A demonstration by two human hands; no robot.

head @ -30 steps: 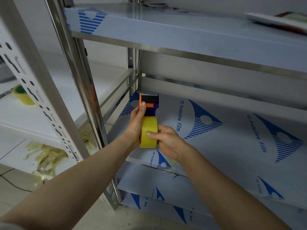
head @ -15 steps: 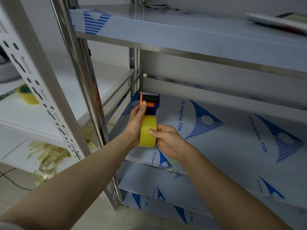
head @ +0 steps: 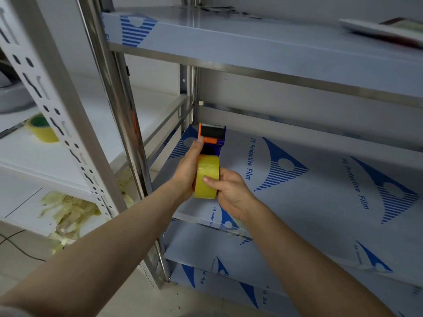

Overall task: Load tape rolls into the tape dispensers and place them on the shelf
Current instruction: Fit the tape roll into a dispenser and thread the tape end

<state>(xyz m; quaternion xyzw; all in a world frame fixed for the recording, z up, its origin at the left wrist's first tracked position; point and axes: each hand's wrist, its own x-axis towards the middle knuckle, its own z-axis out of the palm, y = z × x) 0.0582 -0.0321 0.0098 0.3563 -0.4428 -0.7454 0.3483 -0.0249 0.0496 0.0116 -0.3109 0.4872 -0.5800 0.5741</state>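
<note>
A blue and orange tape dispenser (head: 214, 139) with a yellow tape roll (head: 207, 177) mounted in it hovers over the left end of the steel shelf (head: 320, 191), which is covered in blue-printed protective film. My left hand (head: 186, 170) grips the dispenser's left side, thumb up against the orange part. My right hand (head: 229, 191) holds the roll from the right, thumb lying across its yellow face. The dispenser's handle is hidden behind the roll and my hands.
A second yellow tape roll (head: 42, 130) lies on the white rack's shelf (head: 68, 161) to the left. Crumpled tape scraps (head: 68, 211) sit below it. Steel uprights (head: 119, 124) stand between both racks. A flat packet (head: 384, 30) lies on the upper shelf.
Both hands and the dispenser have stayed almost still; the view has shifted slightly, and the roll sits marginally higher than before.
</note>
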